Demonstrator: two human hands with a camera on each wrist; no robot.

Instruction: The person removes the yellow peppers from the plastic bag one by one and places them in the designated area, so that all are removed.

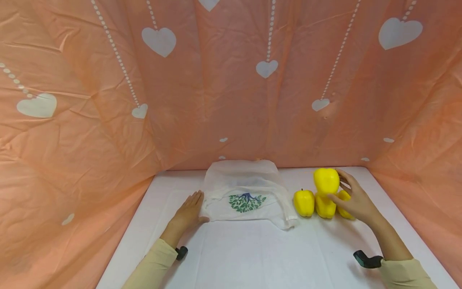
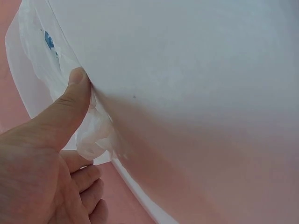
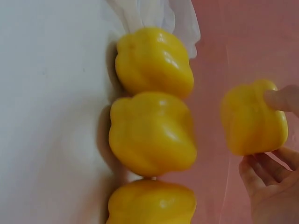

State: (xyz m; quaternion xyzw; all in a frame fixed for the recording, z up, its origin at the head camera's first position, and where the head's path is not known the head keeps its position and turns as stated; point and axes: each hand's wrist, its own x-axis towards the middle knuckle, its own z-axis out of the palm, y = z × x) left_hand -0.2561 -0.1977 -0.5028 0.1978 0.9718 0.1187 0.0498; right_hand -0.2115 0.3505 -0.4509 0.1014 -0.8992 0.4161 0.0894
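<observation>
My right hand (image 1: 357, 202) grips a yellow bell pepper (image 1: 326, 180) between thumb and fingers, raised above the others. In the right wrist view the held pepper (image 3: 253, 119) is apart from a row of three more. On the table these are a left pepper (image 1: 304, 203) with a short stem, a middle one (image 1: 325, 208) and a right one, partly hidden by my hand. A thin whitish bag (image 1: 220, 210) printed with a green leafy tree lies left of them. My left hand (image 1: 187, 209) rests at its left edge, thumb (image 2: 70, 102) extended against the plastic.
The white table (image 1: 252, 257) ends at the back against an orange sheet (image 1: 231, 100) with white hearts, which also hangs at both sides. Right beside the left pepper is the bag's crumpled right edge (image 1: 290, 216). A dark wrist device (image 1: 367, 260) sits on my right forearm.
</observation>
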